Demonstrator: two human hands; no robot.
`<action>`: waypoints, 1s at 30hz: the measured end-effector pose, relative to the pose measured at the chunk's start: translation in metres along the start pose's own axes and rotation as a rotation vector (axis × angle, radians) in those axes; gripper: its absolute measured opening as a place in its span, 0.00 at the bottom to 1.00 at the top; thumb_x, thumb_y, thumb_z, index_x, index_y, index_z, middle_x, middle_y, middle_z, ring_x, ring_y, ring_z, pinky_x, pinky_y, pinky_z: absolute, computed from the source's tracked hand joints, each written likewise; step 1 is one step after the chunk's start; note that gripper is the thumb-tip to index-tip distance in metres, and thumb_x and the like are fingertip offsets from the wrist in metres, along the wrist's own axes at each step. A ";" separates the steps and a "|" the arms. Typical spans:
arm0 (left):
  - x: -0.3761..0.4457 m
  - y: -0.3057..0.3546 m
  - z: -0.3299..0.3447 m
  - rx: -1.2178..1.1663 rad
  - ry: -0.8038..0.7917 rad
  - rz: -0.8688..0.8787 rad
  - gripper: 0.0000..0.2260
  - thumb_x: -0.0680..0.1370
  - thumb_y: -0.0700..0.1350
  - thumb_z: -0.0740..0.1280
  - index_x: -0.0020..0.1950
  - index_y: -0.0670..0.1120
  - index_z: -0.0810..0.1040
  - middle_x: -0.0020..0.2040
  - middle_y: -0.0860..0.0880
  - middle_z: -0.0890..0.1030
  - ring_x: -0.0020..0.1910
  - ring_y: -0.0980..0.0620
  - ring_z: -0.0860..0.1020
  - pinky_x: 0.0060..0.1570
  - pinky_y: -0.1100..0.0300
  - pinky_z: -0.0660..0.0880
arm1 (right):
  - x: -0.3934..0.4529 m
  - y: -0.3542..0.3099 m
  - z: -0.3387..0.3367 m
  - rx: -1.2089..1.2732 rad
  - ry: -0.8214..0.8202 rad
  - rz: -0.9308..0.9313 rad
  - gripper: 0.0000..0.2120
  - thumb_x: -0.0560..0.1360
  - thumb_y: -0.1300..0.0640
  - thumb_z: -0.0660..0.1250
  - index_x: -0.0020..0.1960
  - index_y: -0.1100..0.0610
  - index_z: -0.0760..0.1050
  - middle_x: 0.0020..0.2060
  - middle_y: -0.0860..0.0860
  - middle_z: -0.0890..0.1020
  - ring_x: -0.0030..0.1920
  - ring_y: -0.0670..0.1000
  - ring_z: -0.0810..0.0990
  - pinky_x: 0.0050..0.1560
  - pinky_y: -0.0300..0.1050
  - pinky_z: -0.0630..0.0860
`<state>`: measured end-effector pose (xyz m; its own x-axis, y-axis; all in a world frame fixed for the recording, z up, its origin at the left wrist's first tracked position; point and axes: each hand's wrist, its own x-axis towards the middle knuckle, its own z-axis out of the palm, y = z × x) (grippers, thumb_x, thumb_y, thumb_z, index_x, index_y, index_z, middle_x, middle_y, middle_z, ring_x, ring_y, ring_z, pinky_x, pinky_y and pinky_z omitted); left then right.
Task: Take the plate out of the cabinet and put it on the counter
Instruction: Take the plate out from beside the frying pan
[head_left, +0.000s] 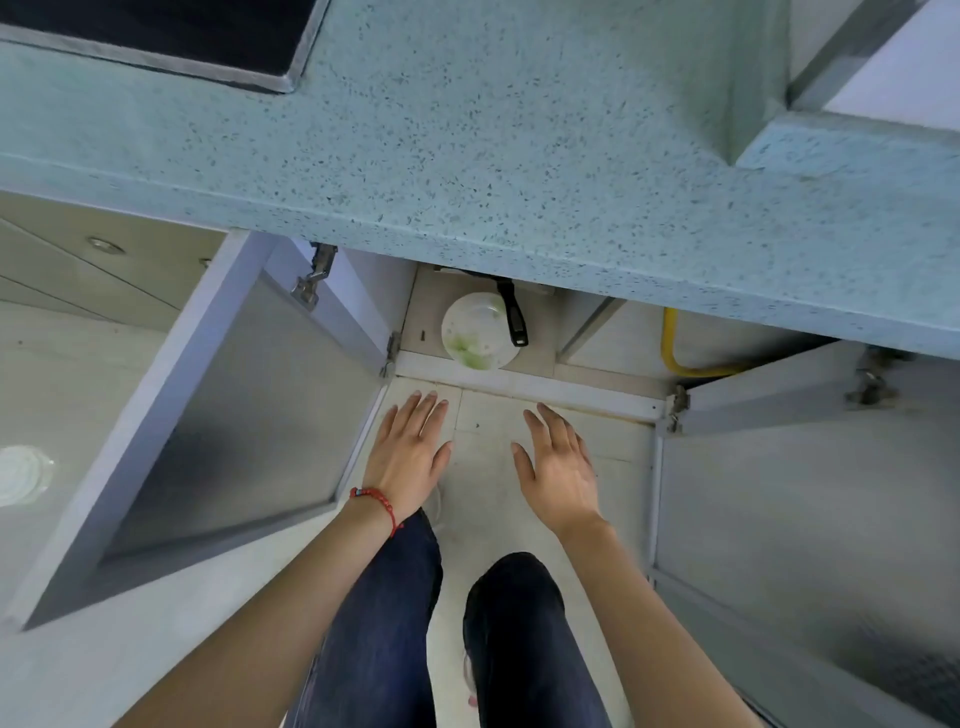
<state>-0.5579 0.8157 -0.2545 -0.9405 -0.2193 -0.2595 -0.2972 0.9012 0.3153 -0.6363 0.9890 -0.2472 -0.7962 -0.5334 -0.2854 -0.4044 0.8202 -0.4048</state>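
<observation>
Speckled blue counter (519, 156) above cabinet (467, 312)

A home kitchen: speckled counter (519, 156) with inset hob (156, 36); open base cabinet (467, 312) holding a pan (514, 319).

Pale tiled floor (524, 467) – grey doors swung open – yellow pipe (670, 338), possibly gas line.

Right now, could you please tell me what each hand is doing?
Left hand: open, holding nothing.
Right hand: open, holding nothing.
</observation>
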 end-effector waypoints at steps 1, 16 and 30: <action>0.009 -0.007 0.007 0.016 0.002 0.008 0.21 0.77 0.45 0.61 0.67 0.39 0.66 0.68 0.38 0.70 0.69 0.39 0.65 0.67 0.43 0.60 | 0.009 0.003 0.010 -0.029 0.027 -0.015 0.23 0.75 0.49 0.51 0.63 0.61 0.70 0.64 0.60 0.74 0.62 0.60 0.74 0.62 0.54 0.71; 0.133 -0.100 0.131 0.144 0.025 0.086 0.22 0.75 0.51 0.52 0.62 0.38 0.71 0.61 0.39 0.77 0.62 0.39 0.73 0.61 0.41 0.69 | 0.141 0.077 0.139 -0.264 0.123 -0.097 0.22 0.73 0.49 0.53 0.58 0.61 0.74 0.56 0.59 0.80 0.55 0.58 0.80 0.54 0.53 0.77; 0.216 -0.150 0.256 0.133 0.076 0.073 0.25 0.76 0.53 0.50 0.65 0.40 0.68 0.66 0.39 0.73 0.67 0.40 0.68 0.65 0.42 0.63 | 0.227 0.154 0.251 -0.314 0.253 -0.132 0.22 0.75 0.48 0.51 0.55 0.61 0.75 0.51 0.59 0.82 0.51 0.57 0.81 0.48 0.51 0.79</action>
<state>-0.6743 0.7287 -0.5920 -0.9701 -0.1743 -0.1686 -0.2076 0.9563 0.2059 -0.7662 0.9428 -0.5922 -0.7981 -0.6024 -0.0107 -0.5964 0.7925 -0.1276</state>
